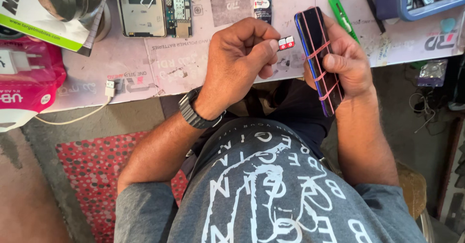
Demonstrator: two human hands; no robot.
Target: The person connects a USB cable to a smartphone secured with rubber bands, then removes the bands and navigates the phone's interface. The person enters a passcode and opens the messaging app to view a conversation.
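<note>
The left hand (242, 54) pinches a small red tray (286, 42), and the right hand (346, 59) grips a dark phone (317, 44) with rubber bands, both just over the tabletop's (193, 64) front edge

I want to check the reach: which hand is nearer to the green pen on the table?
Right. The right hand, holding the phone, lies just below the green pen; the left hand is farther left.

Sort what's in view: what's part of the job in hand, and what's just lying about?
In hand:
- left hand pinching a small red card tray
- right hand holding a dark phone wrapped in rubber bands

Lying about:
- opened phone
- green pen
- white cable
- pink box
- blue tray
</note>
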